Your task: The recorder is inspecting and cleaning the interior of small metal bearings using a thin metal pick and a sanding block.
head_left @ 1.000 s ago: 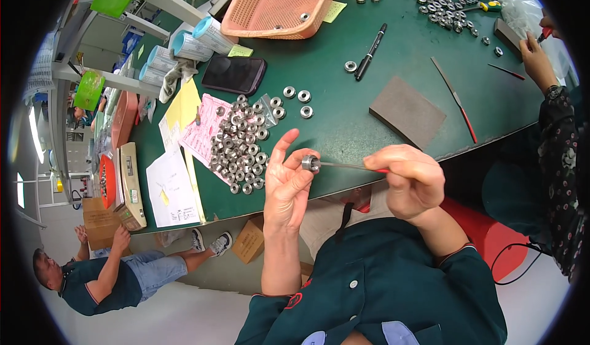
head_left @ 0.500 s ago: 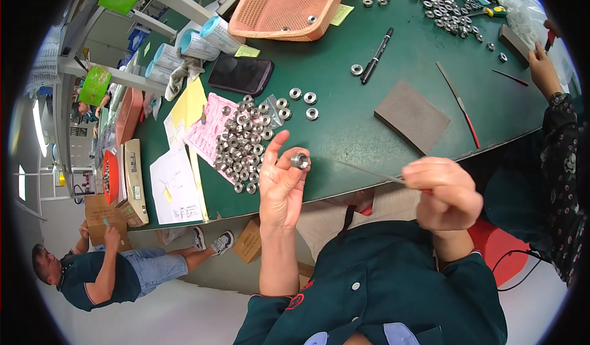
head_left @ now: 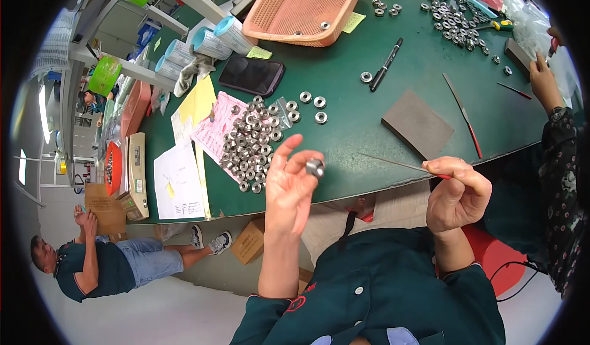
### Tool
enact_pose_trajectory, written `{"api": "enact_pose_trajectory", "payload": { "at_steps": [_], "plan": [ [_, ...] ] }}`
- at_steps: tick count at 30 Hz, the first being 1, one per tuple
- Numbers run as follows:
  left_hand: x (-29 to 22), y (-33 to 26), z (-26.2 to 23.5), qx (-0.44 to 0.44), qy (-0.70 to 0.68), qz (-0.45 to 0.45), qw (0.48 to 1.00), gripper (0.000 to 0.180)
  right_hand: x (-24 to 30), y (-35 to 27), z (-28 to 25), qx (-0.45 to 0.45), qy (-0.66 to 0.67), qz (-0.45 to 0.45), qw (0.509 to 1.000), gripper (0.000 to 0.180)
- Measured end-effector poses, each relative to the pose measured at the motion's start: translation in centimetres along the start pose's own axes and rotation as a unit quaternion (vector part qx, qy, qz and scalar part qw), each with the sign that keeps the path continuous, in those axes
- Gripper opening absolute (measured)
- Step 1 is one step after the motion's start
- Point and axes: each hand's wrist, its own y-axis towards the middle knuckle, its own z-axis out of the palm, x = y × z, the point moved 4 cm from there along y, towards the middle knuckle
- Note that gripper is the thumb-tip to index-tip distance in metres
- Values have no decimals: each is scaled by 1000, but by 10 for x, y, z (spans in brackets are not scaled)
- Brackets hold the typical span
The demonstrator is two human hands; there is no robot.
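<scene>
My left hand (head_left: 287,191) is raised in front of the table edge, pinching a small shiny metal ring (head_left: 314,167) at its fingertips. The ring is slightly blurred. My right hand (head_left: 458,196) grips a thin needle file (head_left: 396,162) by its red handle. The file's tip points left toward the ring but stays apart from it. Beyond my left hand lies a heap of similar metal rings (head_left: 249,142), partly on a pink sheet (head_left: 212,137). A few single rings (head_left: 320,102) sit to the right of the heap.
A grey-brown block (head_left: 418,124), a second red-handled file (head_left: 464,114) and a black pen (head_left: 387,64) lie on the green table (head_left: 344,142). Behind are a phone (head_left: 252,75) and an orange basket (head_left: 295,35). A co-worker's hand (head_left: 544,84) is at the right.
The file has drawn back to the right, away from the ring, and my right fingers now show more plainly. The ring in my left hand has turned. The whole view has shifted slightly.
</scene>
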Motion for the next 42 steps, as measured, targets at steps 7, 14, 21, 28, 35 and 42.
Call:
{"api": "enact_pose_trajectory", "payload": {
  "at_steps": [7,14,21,28,35,42],
  "plan": [
    [-52,-42,88,308,-103,73,943,72,5,3,3,14,-36,-56,998,19],
    [13,7,-11,-28,-156,-111,981,22,-13,-4,42,188,-172,-120,960,19],
    [15,16,-13,-23,-146,-101,984,24,-22,-13,52,329,-245,-77,908,20],
    [21,19,-18,13,-163,-102,981,26,-26,-14,49,357,-261,-32,897,22],
    [20,20,-17,-11,-116,-97,989,32,-21,8,28,239,-316,-18,918,25],
    [30,25,-23,39,-199,-121,972,33,-36,18,3,205,-442,75,870,61]
  ]
}}
